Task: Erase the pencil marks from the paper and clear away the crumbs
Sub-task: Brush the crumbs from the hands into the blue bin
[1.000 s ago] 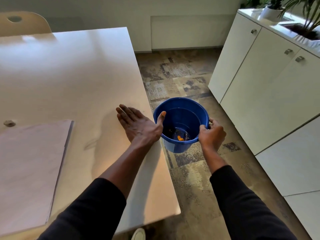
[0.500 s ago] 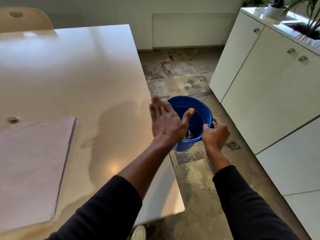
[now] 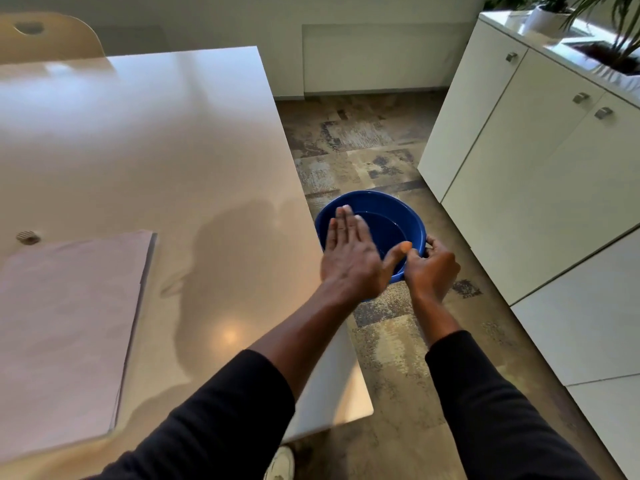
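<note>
A blue bucket (image 3: 405,216) hangs just off the right edge of the white table (image 3: 156,150), its rim about level with the tabletop. My right hand (image 3: 431,268) grips the bucket's rim on the near right side. My left hand (image 3: 349,254) is flat and open, fingers together, held over the bucket's mouth past the table edge; it covers most of the inside. A stack of pale paper (image 3: 65,327) lies on the table at the left. A small ribbed grey object (image 3: 27,237) sits just beyond the paper's far left corner.
White cabinets (image 3: 540,188) with metal handles run along the right, with a potted plant (image 3: 554,12) on top. A light wooden chair (image 3: 45,36) stands at the table's far left. Patterned floor lies between table and cabinets. My shoe (image 3: 282,462) shows below the table's corner.
My left hand has swept right off the tabletop, over the table edge, and now hovers above the bucket. My right hand has kept its hold on the rim.
</note>
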